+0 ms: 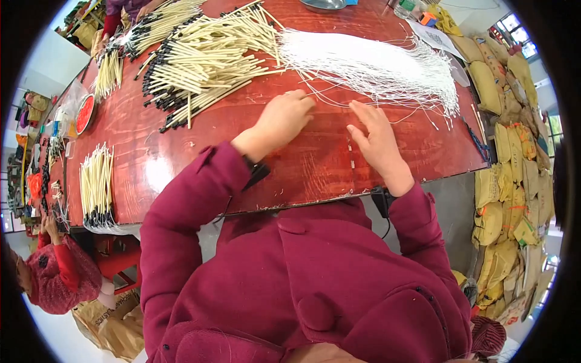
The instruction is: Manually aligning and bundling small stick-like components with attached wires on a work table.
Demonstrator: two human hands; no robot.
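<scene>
My left hand (281, 120) hovers over the red table just below the pale yellow sticks, its fingers curled and pressed together. Whatever they might hold is too small or hidden to make out. To its right is my right hand (378, 140), thumb and fingers apart and nothing gripped. Its fingertips come close to the loose strands along the near edge of a wide bundle of white cords (363, 60). A large heap of pale yellow sticks with black ends (206, 57) lies beyond my left hand, reaching to the cords.
A smaller stick bundle (97, 184) lies at the table's left edge, near a bowl of red bits (85, 115). A metal dish (324, 4) stands at the far side. Co-workers sit at left (60, 272) and far left. Stacked yellow sacks (505, 151) line the right.
</scene>
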